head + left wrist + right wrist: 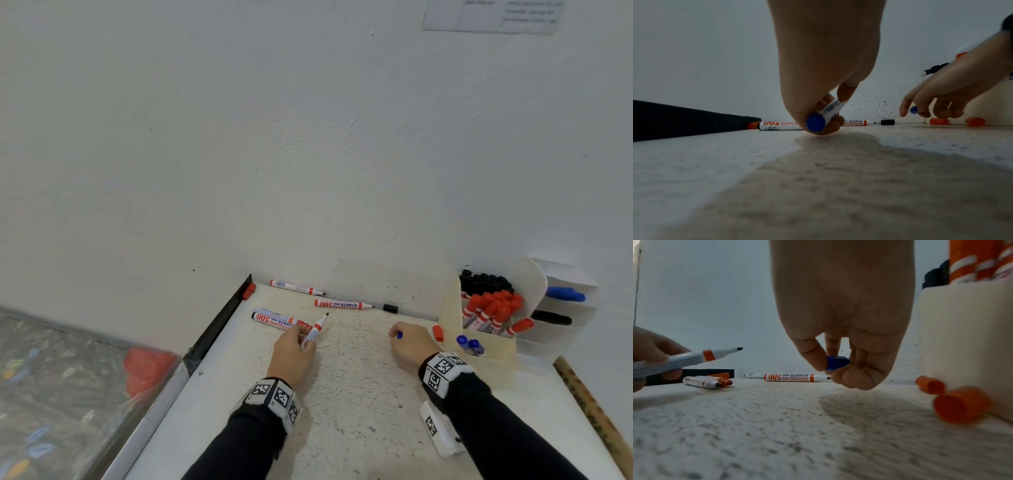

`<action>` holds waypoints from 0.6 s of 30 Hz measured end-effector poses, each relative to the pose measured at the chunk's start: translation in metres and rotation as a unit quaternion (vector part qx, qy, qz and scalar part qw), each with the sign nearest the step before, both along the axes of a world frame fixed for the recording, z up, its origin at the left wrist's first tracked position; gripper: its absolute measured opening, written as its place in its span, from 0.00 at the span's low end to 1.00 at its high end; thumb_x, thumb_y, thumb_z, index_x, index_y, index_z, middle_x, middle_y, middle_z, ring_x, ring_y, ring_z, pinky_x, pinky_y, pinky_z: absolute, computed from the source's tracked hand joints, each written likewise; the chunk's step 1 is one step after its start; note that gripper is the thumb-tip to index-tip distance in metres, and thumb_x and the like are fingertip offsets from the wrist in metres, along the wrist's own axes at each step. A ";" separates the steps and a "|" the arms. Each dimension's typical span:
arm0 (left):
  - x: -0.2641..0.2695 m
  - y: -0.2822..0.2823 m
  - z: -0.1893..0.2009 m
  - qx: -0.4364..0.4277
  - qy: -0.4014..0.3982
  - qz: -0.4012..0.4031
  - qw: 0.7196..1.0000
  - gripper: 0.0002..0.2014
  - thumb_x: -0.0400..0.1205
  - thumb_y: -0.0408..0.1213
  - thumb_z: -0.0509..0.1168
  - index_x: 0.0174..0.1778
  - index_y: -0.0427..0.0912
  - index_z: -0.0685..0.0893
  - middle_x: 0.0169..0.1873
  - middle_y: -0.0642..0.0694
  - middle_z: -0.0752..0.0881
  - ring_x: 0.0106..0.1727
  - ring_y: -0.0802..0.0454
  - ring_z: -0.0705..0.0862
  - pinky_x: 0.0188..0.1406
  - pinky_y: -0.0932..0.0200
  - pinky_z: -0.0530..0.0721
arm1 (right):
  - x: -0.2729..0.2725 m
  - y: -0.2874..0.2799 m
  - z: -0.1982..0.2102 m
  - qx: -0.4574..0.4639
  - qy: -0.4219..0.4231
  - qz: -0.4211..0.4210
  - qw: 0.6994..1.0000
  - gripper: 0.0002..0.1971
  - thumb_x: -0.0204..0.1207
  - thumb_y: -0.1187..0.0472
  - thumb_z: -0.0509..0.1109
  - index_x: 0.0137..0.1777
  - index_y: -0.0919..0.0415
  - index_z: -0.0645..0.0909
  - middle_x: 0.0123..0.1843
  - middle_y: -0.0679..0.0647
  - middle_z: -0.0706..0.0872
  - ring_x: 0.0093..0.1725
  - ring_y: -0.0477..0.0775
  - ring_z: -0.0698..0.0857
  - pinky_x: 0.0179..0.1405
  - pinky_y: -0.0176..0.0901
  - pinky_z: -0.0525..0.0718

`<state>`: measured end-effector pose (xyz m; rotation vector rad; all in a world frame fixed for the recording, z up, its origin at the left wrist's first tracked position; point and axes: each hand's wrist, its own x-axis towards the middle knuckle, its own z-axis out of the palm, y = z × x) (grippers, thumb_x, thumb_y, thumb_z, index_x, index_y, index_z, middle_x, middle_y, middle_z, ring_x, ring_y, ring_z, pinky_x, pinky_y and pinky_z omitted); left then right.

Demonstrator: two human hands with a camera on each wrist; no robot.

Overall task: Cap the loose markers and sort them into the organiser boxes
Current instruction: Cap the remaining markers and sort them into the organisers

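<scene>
The left hand (292, 349) pinches an uncapped whiteboard marker (315, 329) near its blue-plugged back end, the bare nib pointing toward one o'clock above the table (359, 394). The right hand (409, 344), at three o'clock from it, curls fingers and thumb round a blue cap (836, 363).

The blue end plug suggests the cap matches, but the collar by the nib is red, so a mismatch is possible. A skewed push could smear ink on the fingers or fail to click shut.

Other uncapped markers (343, 304) lie at twelve o'clock against the wall, with a black cap (390, 308) beside one tip. A red cap (437, 333) sits by the organiser box (479, 346) at three o'clock; a careless reach could knock it off the table.
</scene>
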<state>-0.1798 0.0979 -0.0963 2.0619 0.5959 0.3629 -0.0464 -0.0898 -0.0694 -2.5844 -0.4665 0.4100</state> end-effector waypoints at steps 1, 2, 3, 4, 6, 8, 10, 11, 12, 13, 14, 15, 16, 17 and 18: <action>0.000 0.000 0.001 0.002 0.000 -0.003 1.000 0.12 0.82 0.33 0.60 0.62 0.39 0.78 0.52 0.45 0.81 0.50 0.54 0.78 0.49 0.65 0.74 | -0.003 -0.004 0.001 0.004 0.011 0.008 1.000 0.10 0.78 0.63 0.60 0.56 0.58 0.78 0.60 0.57 0.81 0.54 0.54 0.79 0.53 0.38 0.75; 0.000 0.000 0.002 0.001 -0.002 -0.008 1.000 0.12 0.82 0.33 0.61 0.61 0.39 0.78 0.51 0.46 0.81 0.50 0.54 0.77 0.48 0.65 0.74 | -0.008 -0.009 0.003 0.009 0.019 0.020 1.000 0.08 0.77 0.63 0.61 0.53 0.56 0.78 0.59 0.56 0.81 0.53 0.52 0.78 0.52 0.38 0.74; -0.001 0.000 0.002 0.002 -0.006 -0.015 1.000 0.12 0.81 0.34 0.62 0.60 0.40 0.79 0.50 0.47 0.81 0.49 0.54 0.78 0.46 0.67 0.73 | -0.014 -0.013 0.004 0.013 0.020 0.036 0.999 0.07 0.77 0.64 0.61 0.51 0.55 0.77 0.57 0.54 0.81 0.52 0.51 0.77 0.51 0.37 0.73; -0.001 -0.001 0.001 0.009 -0.008 -0.029 1.000 0.10 0.81 0.34 0.64 0.58 0.42 0.79 0.49 0.48 0.81 0.49 0.54 0.78 0.42 0.68 0.72 | -0.020 -0.015 0.004 0.020 0.014 0.052 0.998 0.07 0.78 0.65 0.61 0.51 0.53 0.76 0.55 0.53 0.80 0.51 0.50 0.77 0.50 0.36 0.73; -0.003 -0.006 0.002 0.029 -0.004 -0.056 0.998 0.08 0.79 0.35 0.67 0.52 0.48 0.80 0.43 0.53 0.80 0.46 0.55 0.78 0.36 0.71 0.70 | -0.029 -0.017 0.002 0.053 0.005 0.079 0.995 0.10 0.78 0.66 0.62 0.53 0.49 0.72 0.50 0.52 0.79 0.45 0.48 0.78 0.44 0.34 0.74; -0.004 -0.008 0.002 0.037 0.001 -0.084 0.996 0.09 0.78 0.35 0.69 0.49 0.52 0.80 0.39 0.56 0.79 0.43 0.56 0.78 0.35 0.73 0.69 | -0.041 -0.012 0.002 0.086 -0.013 0.088 0.992 0.11 0.78 0.65 0.64 0.54 0.50 0.69 0.49 0.51 0.78 0.39 0.42 0.76 0.37 0.28 0.72; -0.005 -0.008 0.003 0.031 0.003 -0.105 0.994 0.09 0.77 0.35 0.70 0.48 0.53 0.81 0.40 0.55 0.81 0.41 0.58 0.78 0.36 0.73 0.71 | -0.049 -0.005 0.000 0.126 -0.050 0.085 0.987 0.09 0.78 0.63 0.66 0.54 0.52 0.72 0.49 0.48 0.78 0.39 0.38 0.75 0.37 0.25 0.71; -0.005 -0.009 0.003 0.031 0.002 -0.114 0.993 0.09 0.76 0.35 0.70 0.48 0.53 0.82 0.41 0.55 0.82 0.40 0.59 0.78 0.36 0.73 0.71 | -0.052 -0.001 -0.002 0.153 -0.062 0.077 0.983 0.08 0.78 0.64 0.66 0.53 0.53 0.73 0.48 0.47 0.78 0.40 0.38 0.76 0.37 0.25 0.72; -0.005 -0.010 0.003 0.031 0.003 -0.123 0.992 0.09 0.77 0.35 0.70 0.49 0.53 0.83 0.42 0.55 0.82 0.41 0.60 0.78 0.36 0.73 0.71 | -0.054 0.001 -0.002 0.182 -0.070 0.063 0.979 0.08 0.78 0.66 0.66 0.52 0.53 0.73 0.48 0.46 0.78 0.40 0.40 0.77 0.38 0.25 0.73; -0.005 -0.011 0.004 0.032 0.007 -0.131 0.991 0.09 0.77 0.35 0.70 0.50 0.53 0.84 0.43 0.54 0.84 0.42 0.60 0.79 0.37 0.74 0.71 | -0.057 0.004 -0.004 0.212 -0.074 0.049 0.973 0.09 0.77 0.67 0.66 0.50 0.52 0.73 0.48 0.47 0.78 0.41 0.42 0.79 0.40 0.26 0.75; -0.005 -0.012 0.004 0.033 0.010 -0.136 0.990 0.10 0.77 0.36 0.70 0.52 0.52 0.84 0.45 0.53 0.85 0.44 0.59 0.80 0.37 0.74 0.71 | -0.058 0.006 -0.004 0.240 -0.076 0.037 0.967 0.10 0.77 0.69 0.66 0.48 0.52 0.72 0.48 0.48 0.79 0.43 0.44 0.81 0.42 0.27 0.77; -0.005 -0.012 0.004 0.033 0.012 -0.139 0.990 0.10 0.77 0.36 0.69 0.53 0.51 0.85 0.47 0.52 0.86 0.45 0.58 0.80 0.38 0.74 0.71 | -0.059 0.008 -0.005 0.260 -0.076 0.028 0.962 0.11 0.76 0.69 0.66 0.46 0.51 0.72 0.48 0.49 0.79 0.46 0.48 0.83 0.45 0.29 0.79; -0.004 -0.011 0.003 0.034 0.012 -0.141 0.989 0.10 0.77 0.36 0.69 0.54 0.51 0.85 0.48 0.52 0.86 0.46 0.58 0.80 0.38 0.75 0.71 | -0.061 0.010 -0.005 0.272 -0.074 0.024 0.959 0.13 0.76 0.70 0.66 0.43 0.50 0.71 0.48 0.50 0.79 0.49 0.50 0.84 0.48 0.32 0.81; -0.004 -0.011 0.003 0.034 0.014 -0.139 0.990 0.11 0.78 0.36 0.69 0.55 0.51 0.85 0.49 0.51 0.86 0.46 0.58 0.80 0.37 0.75 0.71 | -0.062 0.011 -0.005 0.280 -0.070 0.024 0.957 0.15 0.76 0.71 0.66 0.42 0.48 0.70 0.49 0.51 0.80 0.50 0.52 0.84 0.50 0.35 0.82; -0.005 -0.011 0.003 0.034 0.016 -0.137 0.990 0.11 0.78 0.36 0.69 0.55 0.50 0.85 0.49 0.51 0.86 0.46 0.57 0.80 0.37 0.75 0.71 | -0.063 0.012 -0.006 0.286 -0.065 0.023 0.956 0.16 0.76 0.71 0.66 0.41 0.47 0.70 0.48 0.52 0.81 0.51 0.54 0.85 0.52 0.37 0.83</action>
